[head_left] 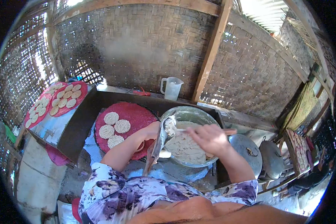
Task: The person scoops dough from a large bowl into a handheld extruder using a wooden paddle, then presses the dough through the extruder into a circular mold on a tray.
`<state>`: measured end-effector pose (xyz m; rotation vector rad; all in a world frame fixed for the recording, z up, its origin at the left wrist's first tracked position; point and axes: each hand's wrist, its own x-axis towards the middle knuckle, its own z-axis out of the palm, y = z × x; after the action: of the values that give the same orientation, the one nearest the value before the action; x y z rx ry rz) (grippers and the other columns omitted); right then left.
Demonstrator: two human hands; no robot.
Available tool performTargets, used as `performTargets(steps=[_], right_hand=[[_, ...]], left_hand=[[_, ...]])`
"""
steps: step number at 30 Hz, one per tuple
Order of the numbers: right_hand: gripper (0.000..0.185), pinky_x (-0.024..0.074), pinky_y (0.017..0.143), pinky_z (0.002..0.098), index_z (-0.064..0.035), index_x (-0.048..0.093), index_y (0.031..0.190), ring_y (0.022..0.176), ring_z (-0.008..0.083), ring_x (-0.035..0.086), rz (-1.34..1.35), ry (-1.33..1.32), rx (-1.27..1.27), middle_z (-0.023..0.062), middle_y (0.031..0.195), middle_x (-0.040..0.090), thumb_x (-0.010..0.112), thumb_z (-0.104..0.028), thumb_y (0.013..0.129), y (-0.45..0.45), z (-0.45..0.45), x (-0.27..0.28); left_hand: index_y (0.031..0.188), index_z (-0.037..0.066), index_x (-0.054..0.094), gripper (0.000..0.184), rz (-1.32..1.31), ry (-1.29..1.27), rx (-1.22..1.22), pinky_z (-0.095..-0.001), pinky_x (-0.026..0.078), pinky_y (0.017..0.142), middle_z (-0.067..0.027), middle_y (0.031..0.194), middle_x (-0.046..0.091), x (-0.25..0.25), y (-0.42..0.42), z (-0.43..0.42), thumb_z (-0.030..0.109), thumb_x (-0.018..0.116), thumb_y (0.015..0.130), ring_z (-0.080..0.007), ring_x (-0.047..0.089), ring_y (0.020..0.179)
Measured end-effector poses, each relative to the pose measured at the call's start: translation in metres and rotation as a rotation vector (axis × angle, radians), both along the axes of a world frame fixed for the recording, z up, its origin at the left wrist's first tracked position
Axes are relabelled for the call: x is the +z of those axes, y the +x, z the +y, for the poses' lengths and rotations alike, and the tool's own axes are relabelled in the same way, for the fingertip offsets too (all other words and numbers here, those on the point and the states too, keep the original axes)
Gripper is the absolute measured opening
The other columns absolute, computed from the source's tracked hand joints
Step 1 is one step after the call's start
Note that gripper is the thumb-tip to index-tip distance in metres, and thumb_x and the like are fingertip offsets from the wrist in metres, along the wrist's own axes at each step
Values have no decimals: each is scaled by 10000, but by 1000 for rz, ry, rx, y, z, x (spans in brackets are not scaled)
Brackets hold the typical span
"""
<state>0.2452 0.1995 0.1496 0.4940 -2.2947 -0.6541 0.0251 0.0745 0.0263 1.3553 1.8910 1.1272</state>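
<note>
A large round bowl (190, 163) holds pale, thick dough (186, 147). My left hand (150, 131) is at the bowl's left side, closed behind a long tool (157, 143) with a wooden handle and dough on its upper part. Over the bowl's right half, my right hand (209, 139) is closed around a stick (229, 131), whose light end reaches the dough on the tool. Left of the bowl, a round red cloth (138, 112) bears several pale textured discs (122, 126).
A clear pitcher (172, 88) stands behind the bowl on a ledge. Two metal lids (246, 153) are at the right. More discs lie on red cloths (78, 100) at the far left. Woven walls enclose the space, and a wooden post (212, 52) rises behind.
</note>
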Motion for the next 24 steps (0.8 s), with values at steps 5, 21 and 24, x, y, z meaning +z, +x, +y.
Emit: performTargets(steps=[5, 21, 24], right_hand=[[216, 393, 470, 312, -172, 630, 842, 527, 170, 508, 102, -272, -119, -12, 564, 446, 678, -187, 633, 33, 18, 45], [207, 381, 481, 288, -151, 603, 880, 546, 147, 492, -40, -57, -26, -21, 622, 442, 606, -166, 674, -15, -2, 2], [203, 374, 470, 291, -150, 601, 867, 539, 149, 489, 2, -126, -17, -20, 613, 436, 625, -163, 666, -4, 1, 8]], left_hand=[[1049, 36, 583, 367, -245, 167, -12, -316, 448, 778, -90, 1008, 615, -21, -33, 3, 165, 653, 713, -184, 569, 880], [996, 81, 616, 372, 393, -41, -52, -388, 463, 746, -212, 951, 601, 24, 10, 4, 335, 565, 729, -346, 582, 888], [1017, 67, 608, 371, 387, 69, -27, -353, 460, 749, -174, 960, 619, 7, -7, 8, 309, 600, 736, -285, 601, 868]])
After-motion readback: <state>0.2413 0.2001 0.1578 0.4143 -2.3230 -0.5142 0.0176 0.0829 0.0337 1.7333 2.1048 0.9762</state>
